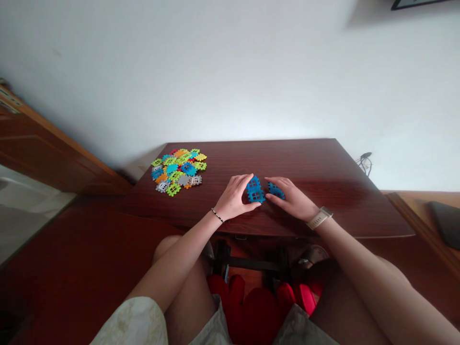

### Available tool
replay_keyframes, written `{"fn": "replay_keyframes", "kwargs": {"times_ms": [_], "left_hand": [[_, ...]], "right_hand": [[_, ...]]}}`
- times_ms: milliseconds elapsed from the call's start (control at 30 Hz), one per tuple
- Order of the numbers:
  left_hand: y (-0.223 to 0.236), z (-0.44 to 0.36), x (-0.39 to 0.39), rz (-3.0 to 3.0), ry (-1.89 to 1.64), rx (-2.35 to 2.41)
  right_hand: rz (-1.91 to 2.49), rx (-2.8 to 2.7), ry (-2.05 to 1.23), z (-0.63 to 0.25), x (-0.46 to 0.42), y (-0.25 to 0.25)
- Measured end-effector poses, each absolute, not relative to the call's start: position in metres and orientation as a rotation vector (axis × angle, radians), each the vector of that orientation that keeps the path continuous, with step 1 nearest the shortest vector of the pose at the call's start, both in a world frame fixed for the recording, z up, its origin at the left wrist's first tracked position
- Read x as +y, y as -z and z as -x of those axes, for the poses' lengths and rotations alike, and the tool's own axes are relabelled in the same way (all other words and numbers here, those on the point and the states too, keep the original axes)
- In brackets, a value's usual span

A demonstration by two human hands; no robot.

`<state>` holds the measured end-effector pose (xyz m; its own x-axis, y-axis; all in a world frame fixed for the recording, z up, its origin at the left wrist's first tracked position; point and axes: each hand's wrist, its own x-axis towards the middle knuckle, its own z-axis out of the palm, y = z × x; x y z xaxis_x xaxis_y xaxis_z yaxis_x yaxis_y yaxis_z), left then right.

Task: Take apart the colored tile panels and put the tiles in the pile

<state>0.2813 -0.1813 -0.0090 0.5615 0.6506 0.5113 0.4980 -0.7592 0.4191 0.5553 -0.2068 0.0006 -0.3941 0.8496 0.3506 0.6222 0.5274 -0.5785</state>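
My left hand (237, 195) grips two joined blue interlocking tiles (255, 189) with window-like cutouts, thumb at the near edge and fingers at the far edge. Just to the right, my right hand (289, 195) holds another blue interlocking tile (276, 190) between thumb and fingers, and the palm side hides part of it. A narrow gap separates the blue pieces of the two hands. Both hands are over the front half of the dark wooden table (287, 158).
A pile of mixed coloured interlocking tiles (178, 171) lies on the table's left side. The white wall (230, 72) rises behind the table. A cable with a plug (365, 155) is by the right edge. Something red (255, 311) sits between the person's legs.
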Motion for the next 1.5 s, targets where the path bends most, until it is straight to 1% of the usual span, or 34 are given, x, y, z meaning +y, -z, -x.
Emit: {"fn": "replay_keyframes", "kwargs": {"times_ms": [100,367,533,833,1000,1100,1200,1333,1500], "left_hand": [[0.010,-0.287,-0.182,-2.516,-1.063,0.924],[0.010,-0.293,-0.181,-2.461,-1.073,0.844],[0.010,-0.289,-0.179,-2.374,-1.038,0.841],[0.021,-0.284,-0.180,-2.293,-0.853,0.833],[0.013,-0.282,-0.182,-2.043,-0.965,0.818],[0.009,-0.275,-0.178,-2.041,-1.040,0.852],[0.009,-0.259,-0.170,-2.209,-1.036,0.995],[0.010,-0.218,-0.153,-2.431,-1.013,1.335],[0.007,-0.140,-0.132,-2.296,-0.966,1.932]], "right_hand": [[1.163,-2.007,-0.732,-0.536,-0.212,-0.005],[1.010,-1.726,-1.031,-0.509,-0.210,0.000],[1.017,-1.734,-1.029,-0.507,-0.208,-0.002],[1.051,-1.894,-1.004,-0.508,-0.207,0.004],[1.035,-1.865,-1.069,-0.503,-0.210,-0.001],[1.036,-1.876,-1.046,-0.500,-0.210,-0.004],[1.066,-1.880,-1.013,-0.499,-0.211,-0.004],[1.119,-1.866,-0.991,-0.501,-0.212,-0.003],[1.135,-1.791,-1.030,-0.506,-0.213,-0.002]]}}
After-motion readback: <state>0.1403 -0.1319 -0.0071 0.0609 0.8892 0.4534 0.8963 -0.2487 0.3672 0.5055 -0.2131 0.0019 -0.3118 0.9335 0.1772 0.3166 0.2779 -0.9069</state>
